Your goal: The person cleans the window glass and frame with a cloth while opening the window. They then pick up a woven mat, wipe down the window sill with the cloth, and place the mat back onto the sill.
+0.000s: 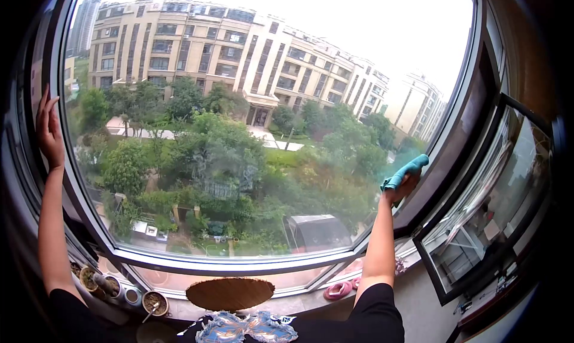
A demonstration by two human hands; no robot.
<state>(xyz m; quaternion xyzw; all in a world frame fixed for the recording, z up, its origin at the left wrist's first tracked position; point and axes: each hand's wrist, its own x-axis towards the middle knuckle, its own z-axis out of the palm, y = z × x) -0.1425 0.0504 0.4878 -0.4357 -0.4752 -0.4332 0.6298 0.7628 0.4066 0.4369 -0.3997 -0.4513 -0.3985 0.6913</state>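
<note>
A large window pane [239, 164] fills the middle of the view, with hazy smears on the glass at its lower right. My right hand [404, 189] is closed around a folded teal cloth [406, 171], pressed to the glass near the right frame. At the far left, my left hand [50, 131] lies against the window frame [58, 74] with its fingers stretched upward and nothing in it. Both arms are spread wide.
Several potted plants [95, 281] stand on the sill at lower left. A round brown woven mat [230, 293] is at bottom centre. Pink slippers [338, 291] lie on the sill. To the right, an opened window sash [478, 205] juts inward.
</note>
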